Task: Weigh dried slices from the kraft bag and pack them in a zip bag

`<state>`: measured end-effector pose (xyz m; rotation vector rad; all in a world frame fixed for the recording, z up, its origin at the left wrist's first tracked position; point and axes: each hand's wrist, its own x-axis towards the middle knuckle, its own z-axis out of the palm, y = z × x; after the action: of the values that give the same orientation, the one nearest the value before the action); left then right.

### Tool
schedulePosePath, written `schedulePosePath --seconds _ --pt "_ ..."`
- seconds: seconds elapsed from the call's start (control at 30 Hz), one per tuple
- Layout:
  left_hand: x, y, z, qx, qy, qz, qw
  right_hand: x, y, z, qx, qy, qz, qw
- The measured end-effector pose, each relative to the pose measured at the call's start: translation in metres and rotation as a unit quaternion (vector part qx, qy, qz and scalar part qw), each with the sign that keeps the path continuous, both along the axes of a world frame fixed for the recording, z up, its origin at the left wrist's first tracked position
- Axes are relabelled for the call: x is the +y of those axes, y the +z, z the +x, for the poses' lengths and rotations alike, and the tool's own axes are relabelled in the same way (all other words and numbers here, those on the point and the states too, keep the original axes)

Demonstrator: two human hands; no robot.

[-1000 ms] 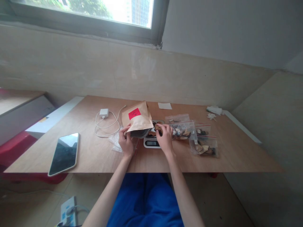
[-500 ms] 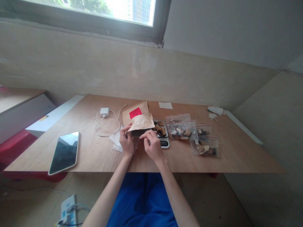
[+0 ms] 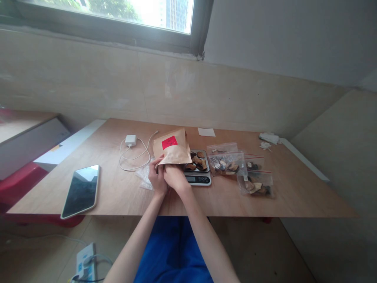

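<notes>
My left hand (image 3: 157, 175) grips the left lower edge of a brown kraft paper bag (image 3: 178, 155) with a red label (image 3: 169, 142). The bag's mouth faces me. My right hand (image 3: 173, 175) reaches into that mouth, its fingers hidden inside, so their hold cannot be seen. Just right of the bag lies a kitchen scale (image 3: 203, 180) with a dark display. Brown dried slices (image 3: 199, 162) rest on its plate, partly covered by the bag. Clear plastic wrapping (image 3: 143, 180) lies beside my left hand.
Zip bags with dried pieces (image 3: 226, 164) lie right of the scale, another zip bag (image 3: 256, 184) nearer the front edge. A tablet (image 3: 81, 190) sits at the left front. Behind it are a white charger (image 3: 130, 140) and its cable. A white paper (image 3: 206, 132) lies at the back.
My right hand has moved left, from in front of the scale into the bag's mouth. More of the scale and its display now shows. My left hand still holds the bag.
</notes>
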<state>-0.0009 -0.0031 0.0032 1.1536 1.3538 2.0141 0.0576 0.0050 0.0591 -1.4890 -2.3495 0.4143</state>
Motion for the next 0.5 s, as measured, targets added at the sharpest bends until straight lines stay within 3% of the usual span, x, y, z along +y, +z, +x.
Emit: schedulePosePath --seconds 0.2,0.5 --pt "-0.001 0.001 0.000 0.032 0.001 -0.009 0.999 -0.010 -0.004 0.008 0.067 -0.026 0.004 0.997" --pt "-0.001 0.001 0.001 0.037 0.012 -0.012 0.999 -0.015 -0.004 0.013 0.129 -0.086 -0.056 0.986"
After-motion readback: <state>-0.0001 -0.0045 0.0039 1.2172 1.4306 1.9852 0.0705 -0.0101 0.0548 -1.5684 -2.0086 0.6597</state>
